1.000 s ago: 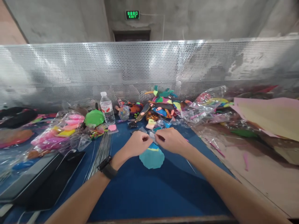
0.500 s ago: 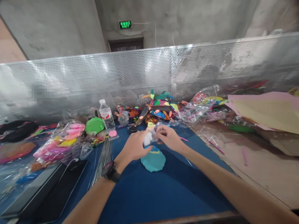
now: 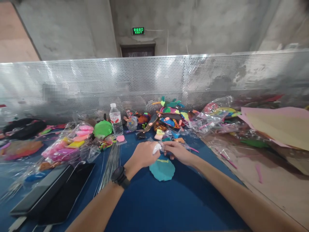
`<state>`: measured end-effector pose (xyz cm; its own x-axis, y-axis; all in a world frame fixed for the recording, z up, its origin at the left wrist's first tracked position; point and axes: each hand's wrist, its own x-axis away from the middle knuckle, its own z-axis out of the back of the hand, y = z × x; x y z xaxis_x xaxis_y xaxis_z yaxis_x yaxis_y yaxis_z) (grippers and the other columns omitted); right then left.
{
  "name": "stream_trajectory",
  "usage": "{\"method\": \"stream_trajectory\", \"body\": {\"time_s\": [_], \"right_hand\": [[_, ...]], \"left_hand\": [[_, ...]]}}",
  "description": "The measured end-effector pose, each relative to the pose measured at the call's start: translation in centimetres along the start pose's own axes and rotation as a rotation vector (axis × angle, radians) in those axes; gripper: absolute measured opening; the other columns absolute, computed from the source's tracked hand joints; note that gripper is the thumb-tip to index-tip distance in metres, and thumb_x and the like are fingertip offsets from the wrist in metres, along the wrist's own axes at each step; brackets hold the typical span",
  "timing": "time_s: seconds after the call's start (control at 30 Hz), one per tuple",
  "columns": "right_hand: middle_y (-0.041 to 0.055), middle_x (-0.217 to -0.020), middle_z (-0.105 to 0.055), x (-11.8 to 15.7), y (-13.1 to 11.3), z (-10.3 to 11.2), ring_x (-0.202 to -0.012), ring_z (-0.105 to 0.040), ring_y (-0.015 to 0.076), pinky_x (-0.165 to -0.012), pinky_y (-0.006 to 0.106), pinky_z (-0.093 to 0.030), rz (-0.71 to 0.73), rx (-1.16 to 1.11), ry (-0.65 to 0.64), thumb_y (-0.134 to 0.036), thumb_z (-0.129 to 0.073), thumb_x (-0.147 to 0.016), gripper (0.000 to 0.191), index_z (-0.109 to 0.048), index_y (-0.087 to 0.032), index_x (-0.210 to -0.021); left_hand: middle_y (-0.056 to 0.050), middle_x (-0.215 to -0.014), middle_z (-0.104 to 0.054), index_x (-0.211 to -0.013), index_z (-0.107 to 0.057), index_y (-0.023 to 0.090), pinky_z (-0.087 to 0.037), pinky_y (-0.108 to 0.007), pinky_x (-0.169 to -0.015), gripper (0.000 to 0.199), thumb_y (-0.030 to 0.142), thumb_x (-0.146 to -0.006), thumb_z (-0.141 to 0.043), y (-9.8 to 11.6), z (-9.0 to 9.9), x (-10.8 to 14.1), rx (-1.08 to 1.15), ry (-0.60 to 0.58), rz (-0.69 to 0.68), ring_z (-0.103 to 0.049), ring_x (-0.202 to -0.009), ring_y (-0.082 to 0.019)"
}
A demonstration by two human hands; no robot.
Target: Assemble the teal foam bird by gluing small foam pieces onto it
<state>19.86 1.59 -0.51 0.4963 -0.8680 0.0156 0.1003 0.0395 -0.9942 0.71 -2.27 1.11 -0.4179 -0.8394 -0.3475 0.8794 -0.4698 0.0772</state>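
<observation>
Fingers of our left hand [image 3: 145, 154] curl around a white lump [image 3: 156, 148] in clear wrapping [image 3: 162, 146], while the thumb and fingertips of our right hand [image 3: 178, 152] come together at its right side, pinching the wrapping; how firmly, we cannot tell. Just below our hands, a turquoise disc [image 3: 162, 171] bearing a yellow strip [image 3: 163, 160] lies flat near the middle of the blue bench [image 3: 149, 206]. We wear a dark watch [image 3: 120, 177] on the left wrist. Along the bench's far edge, before a perforated metal panel [image 3: 154, 77], a heap of many-coloured figures [image 3: 169, 116] sits to the right of an upright water bottle [image 3: 116, 120] and a green mound [image 3: 103, 129]. Toward the near left corner, two dark devices [image 3: 67, 193] lie side by side, near a bundle of thin wires [image 3: 109, 169]. Pink and yellow sheets [image 3: 277, 125] cover part of a beige board [image 3: 277, 196] along the right edge.
</observation>
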Motion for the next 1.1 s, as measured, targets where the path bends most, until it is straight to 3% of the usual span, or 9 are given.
{"method": "stream_trajectory", "body": {"time_s": [0.1, 0.23, 0.43, 0.77, 0.97, 1.1], "right_hand": [[0.0031, -0.087, -0.061, 0.5, -0.5, 0.1, -0.058, -0.052, 0.0057, -0.034, 0.012, -0.024, -0.103, -0.073, -0.147, -0.046, -0.068, -0.078, 0.032, -0.066, -0.017, -0.091], [0.0026, -0.081, -0.061, 0.4, -0.2, 0.2, -0.053, -0.048, 0.0048, -0.032, 0.012, -0.024, -0.064, -0.022, -0.093, -0.046, -0.068, -0.078, 0.032, -0.065, -0.016, -0.084], [0.0050, -0.090, -0.067, -0.1, 0.4, 0.5, -0.060, -0.060, 0.0093, -0.034, 0.013, -0.034, -0.103, -0.125, -0.046, -0.037, -0.064, -0.080, 0.023, -0.065, -0.019, -0.095], [0.0022, -0.073, -0.065, -0.3, 1.0, 0.4, -0.054, -0.055, 0.0061, -0.036, 0.011, -0.036, -0.081, -0.094, -0.068, -0.038, -0.074, -0.073, 0.026, -0.070, -0.015, -0.084], [0.0008, -0.070, -0.065, 0.0, 0.7, -0.8, -0.053, -0.055, 0.0076, -0.042, 0.017, -0.044, -0.069, 0.001, -0.023, -0.043, -0.075, -0.069, 0.029, -0.072, -0.017, -0.080], [-0.0014, -0.058, -0.059, 0.4, 0.2, -1.3, -0.048, -0.053, 0.0088, -0.044, 0.020, -0.044, -0.010, 0.102, -0.024, -0.047, -0.071, -0.073, 0.030, -0.071, -0.017, -0.074]], "left_hand": [[-0.007, -0.084, -0.069, -0.090, -0.063, 0.020, -0.043, -0.029, -0.065, 0.025, 0.032, -0.091, -0.041, -0.1, -0.1, 0.0, -0.022, -0.006, -0.023, -0.065, -0.077, -0.023], [-0.007, -0.087, -0.070, -0.092, -0.064, 0.020, -0.043, -0.029, -0.067, 0.023, 0.035, -0.090, -0.046, -0.3, 0.0, 0.0, 0.027, -0.007, 0.001, -0.066, -0.082, -0.023], [-0.002, -0.100, -0.068, -0.108, -0.059, 0.025, -0.044, -0.028, -0.073, 0.025, 0.032, -0.084, -0.058, -0.3, 0.6, 0.0, 0.157, 0.059, 0.030, -0.063, -0.090, -0.021], [-0.001, -0.096, -0.066, -0.096, -0.060, 0.020, -0.043, -0.027, -0.080, 0.012, 0.027, -0.085, -0.059, -0.7, 0.3, -0.1, 0.246, 0.096, -0.141, -0.059, -0.092, -0.018], [-0.003, -0.085, -0.063, -0.085, -0.059, 0.019, -0.042, -0.027, -0.073, 0.008, 0.025, -0.088, -0.055, -0.6, 0.5, -0.1, 0.135, 0.057, -0.120, -0.058, -0.083, -0.018], [-0.004, -0.084, -0.061, -0.084, -0.057, 0.019, -0.041, -0.027, -0.070, 0.008, 0.026, -0.086, -0.056, -0.5, 0.5, 0.0, 0.106, 0.028, -0.106, -0.057, -0.080, -0.018]]}}
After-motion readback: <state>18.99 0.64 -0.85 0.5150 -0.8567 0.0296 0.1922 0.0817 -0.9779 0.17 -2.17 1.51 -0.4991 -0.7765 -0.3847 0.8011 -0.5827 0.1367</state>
